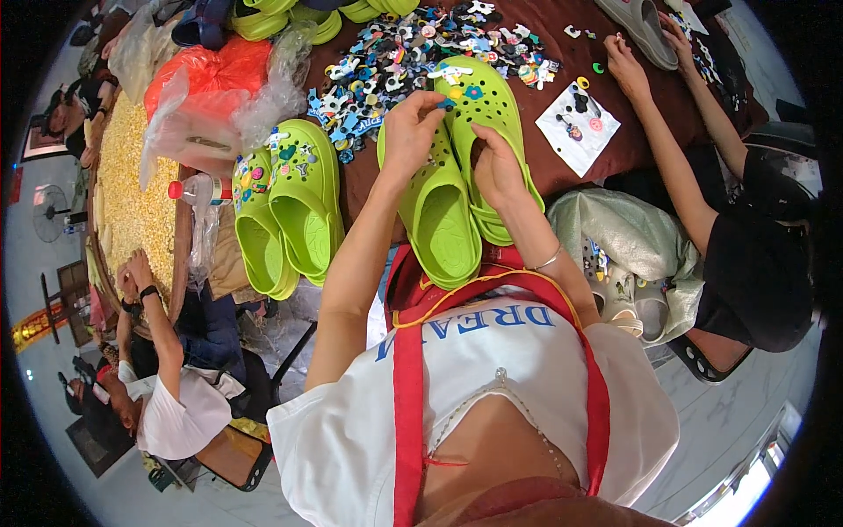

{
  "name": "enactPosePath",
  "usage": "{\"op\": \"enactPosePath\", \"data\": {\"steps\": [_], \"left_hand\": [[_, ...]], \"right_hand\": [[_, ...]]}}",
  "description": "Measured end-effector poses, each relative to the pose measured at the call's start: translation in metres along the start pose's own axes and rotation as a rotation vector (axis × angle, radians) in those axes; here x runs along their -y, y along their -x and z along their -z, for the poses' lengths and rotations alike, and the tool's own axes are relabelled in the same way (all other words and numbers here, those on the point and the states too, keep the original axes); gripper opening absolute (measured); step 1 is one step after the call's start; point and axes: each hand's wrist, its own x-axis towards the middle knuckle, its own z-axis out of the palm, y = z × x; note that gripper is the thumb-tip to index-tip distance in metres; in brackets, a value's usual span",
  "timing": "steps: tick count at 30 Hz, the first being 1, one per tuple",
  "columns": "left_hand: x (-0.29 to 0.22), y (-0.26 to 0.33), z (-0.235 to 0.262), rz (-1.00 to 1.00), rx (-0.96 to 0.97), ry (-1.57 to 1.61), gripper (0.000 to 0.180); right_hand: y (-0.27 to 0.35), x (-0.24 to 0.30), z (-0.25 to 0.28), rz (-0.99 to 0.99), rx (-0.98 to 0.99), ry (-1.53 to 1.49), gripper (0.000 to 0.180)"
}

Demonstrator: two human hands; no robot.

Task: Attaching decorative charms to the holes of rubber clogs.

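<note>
Two lime-green clogs lie side by side at the table's near edge. My left hand [411, 132] grips the toe of the left clog [439, 220] and pinches a small blue charm at its fingertips. My right hand [496, 167] rests on the right clog [487, 105], fingers pressed onto its perforated top. That right clog carries a few coloured charms near its toe. A heap of small mixed charms [395, 70] lies on the dark brown table [580, 167] just beyond both clogs.
Another decorated lime-green pair [290, 206] stands to the left, beside clear and red plastic bags [211, 97]. A person on the right reaches a hand [625, 66] to the table near a white sheet [578, 127] with charms. A bag of pale clogs [628, 263] sits lower right. Another person sits lower left.
</note>
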Motion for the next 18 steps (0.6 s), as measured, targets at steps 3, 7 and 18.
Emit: {"op": "enactPosePath", "data": {"steps": [3, 7, 18], "left_hand": [[0.0, -0.004, -0.002, 0.004, 0.003, -0.046, 0.019], [0.006, -0.013, -0.002, -0.035, -0.035, -0.078, 0.019], [0.016, -0.015, 0.014, -0.142, -0.178, -0.084, 0.02]], "right_hand": [[-0.012, -0.003, 0.01, -0.041, 0.034, -0.075, 0.032], [-0.023, -0.009, 0.01, -0.051, -0.008, -0.178, 0.033], [-0.021, -0.012, 0.001, -0.095, -0.078, -0.141, 0.015]]}}
